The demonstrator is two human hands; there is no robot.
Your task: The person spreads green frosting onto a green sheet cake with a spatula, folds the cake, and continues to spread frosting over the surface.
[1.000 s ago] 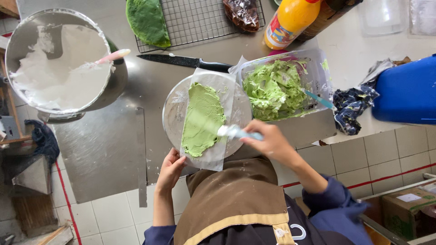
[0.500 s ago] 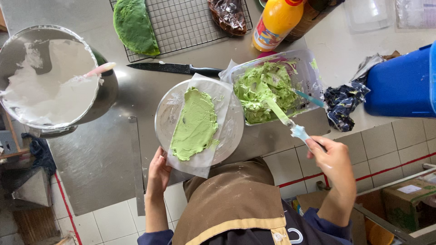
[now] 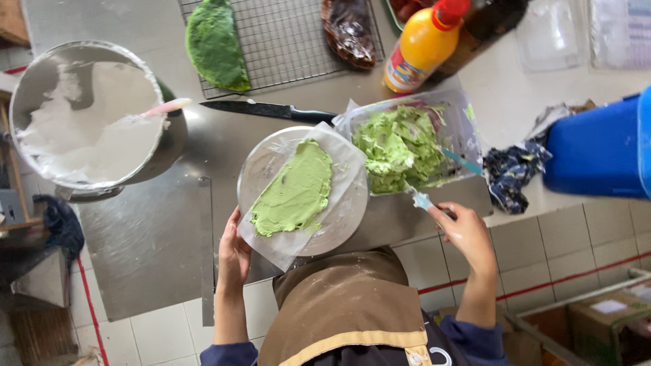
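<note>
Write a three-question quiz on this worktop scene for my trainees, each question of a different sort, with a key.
1. True or false: the knife lies on the wire rack.
2. What does the right hand hold? A) a light blue spatula B) an orange bottle C) a cloth
3. Fill in: the left hand touches the edge of the round ___ that carries the green-spread sheet.

Key
1. False: it lies on the steel table, beside the rack.
2. A; its blade dips into the tub of green cream.
3. plate
</note>
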